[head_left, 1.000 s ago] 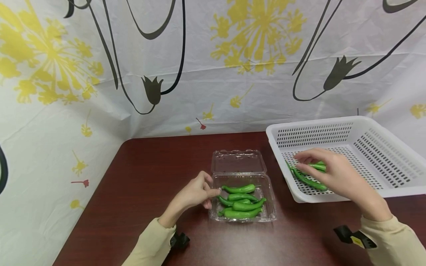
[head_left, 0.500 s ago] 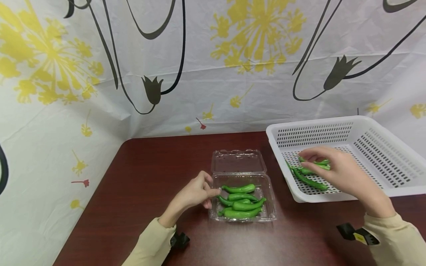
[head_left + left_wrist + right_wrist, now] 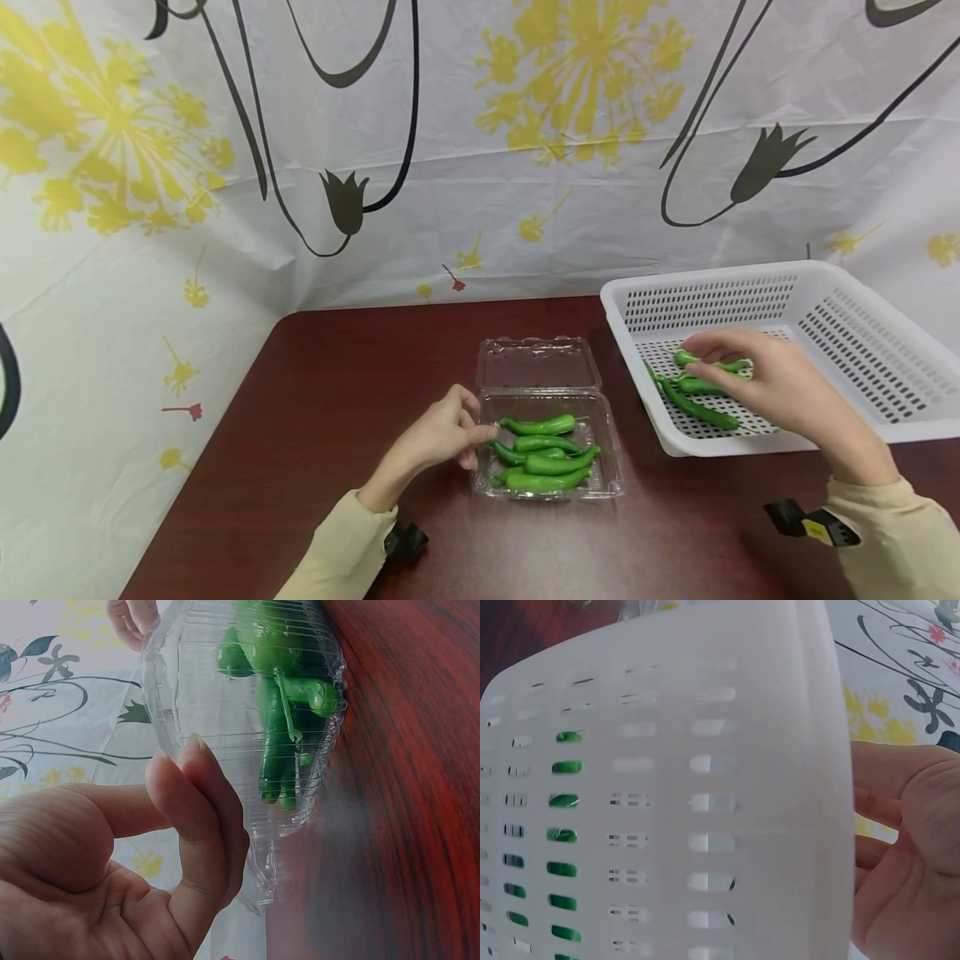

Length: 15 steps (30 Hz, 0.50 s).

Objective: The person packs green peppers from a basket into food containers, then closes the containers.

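My left hand (image 3: 446, 433) is at the left edge of a clear plastic clamshell box (image 3: 611, 467), thumb and curled fingers meeting at its rim. Several green chili peppers (image 3: 551, 464) lie side by side in the box, whose lid (image 3: 536, 367) is folded back. Over the left part of a white basket (image 3: 862, 333), my right hand (image 3: 780, 379) hovers with thumb and fingers bent and apart, holding nothing visible. Beneath it lie a few green chili peppers (image 3: 701, 410), partly hidden by the hand. In the right wrist view the basket wall (image 3: 780, 787) hides the fingertips.
A dark red-brown table (image 3: 360, 367) bears the box and basket. Behind and to the left hangs a white flower-printed sheet (image 3: 450, 208). The basket's raised left rim (image 3: 633, 375) stands between the box and the peppers inside it.
My right hand has shifted a little to the right over the basket, uncovering more of the peppers there. My left hand and the box have stayed in place.
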Each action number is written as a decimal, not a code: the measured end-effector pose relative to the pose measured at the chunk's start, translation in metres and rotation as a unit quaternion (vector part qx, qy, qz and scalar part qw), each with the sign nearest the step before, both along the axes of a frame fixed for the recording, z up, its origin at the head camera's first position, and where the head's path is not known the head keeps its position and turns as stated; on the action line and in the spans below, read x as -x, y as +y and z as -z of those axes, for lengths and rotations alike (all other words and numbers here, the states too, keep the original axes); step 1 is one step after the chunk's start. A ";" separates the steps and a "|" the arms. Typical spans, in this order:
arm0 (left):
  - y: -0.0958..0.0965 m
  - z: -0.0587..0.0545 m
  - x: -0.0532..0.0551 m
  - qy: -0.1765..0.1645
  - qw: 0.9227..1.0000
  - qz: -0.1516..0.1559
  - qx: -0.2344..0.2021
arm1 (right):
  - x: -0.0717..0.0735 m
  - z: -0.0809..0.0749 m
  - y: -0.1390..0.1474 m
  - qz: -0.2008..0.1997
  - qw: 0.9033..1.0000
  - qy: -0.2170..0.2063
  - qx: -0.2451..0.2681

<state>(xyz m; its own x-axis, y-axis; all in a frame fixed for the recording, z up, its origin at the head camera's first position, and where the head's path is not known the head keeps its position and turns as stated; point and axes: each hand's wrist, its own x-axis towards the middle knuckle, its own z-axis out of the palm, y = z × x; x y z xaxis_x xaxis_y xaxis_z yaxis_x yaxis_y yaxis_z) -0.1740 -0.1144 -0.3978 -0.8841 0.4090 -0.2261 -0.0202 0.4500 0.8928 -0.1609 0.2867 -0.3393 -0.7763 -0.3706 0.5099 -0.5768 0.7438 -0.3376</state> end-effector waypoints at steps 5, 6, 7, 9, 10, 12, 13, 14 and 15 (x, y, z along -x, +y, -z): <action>0.000 0.000 0.000 0.003 1.000 0.001 -0.001 | 0.001 0.001 0.006 0.010 1.000 -0.007 -0.011; 0.000 0.000 0.000 0.003 1.000 0.001 -0.002 | 0.002 0.001 0.006 0.012 1.000 -0.009 -0.013; 0.000 0.000 0.000 0.004 1.000 0.002 -0.002 | 0.002 0.002 0.007 0.012 1.000 -0.012 -0.014; 0.000 0.000 0.000 0.004 1.000 0.002 -0.004 | 0.002 0.002 0.008 0.013 1.000 -0.013 -0.013; 0.000 0.001 0.000 0.004 1.000 0.002 -0.004 | 0.002 0.002 0.008 0.015 1.000 -0.014 -0.013; 0.000 0.001 0.000 0.003 1.000 0.002 -0.005 | 0.003 0.002 0.009 0.017 1.000 -0.016 -0.013; 0.000 0.001 0.000 0.003 1.000 0.002 -0.006 | 0.003 0.003 0.009 0.018 1.000 -0.018 -0.013; 0.000 0.001 0.000 0.002 1.000 0.002 -0.007 | 0.003 0.003 0.010 0.020 0.999 -0.020 -0.014; 0.000 0.001 0.000 0.002 1.000 0.003 -0.008 | 0.003 0.003 0.010 0.023 0.999 -0.022 -0.015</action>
<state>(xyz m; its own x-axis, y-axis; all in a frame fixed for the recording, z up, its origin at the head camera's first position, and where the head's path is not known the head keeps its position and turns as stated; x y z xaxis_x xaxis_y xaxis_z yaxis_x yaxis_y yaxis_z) -0.1738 -0.1144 -0.3986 -0.8827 0.4171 -0.2163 -0.0148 0.4355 0.9001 -0.1638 0.2969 -0.3422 -0.8148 -0.3484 0.4634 -0.5264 0.7795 -0.3396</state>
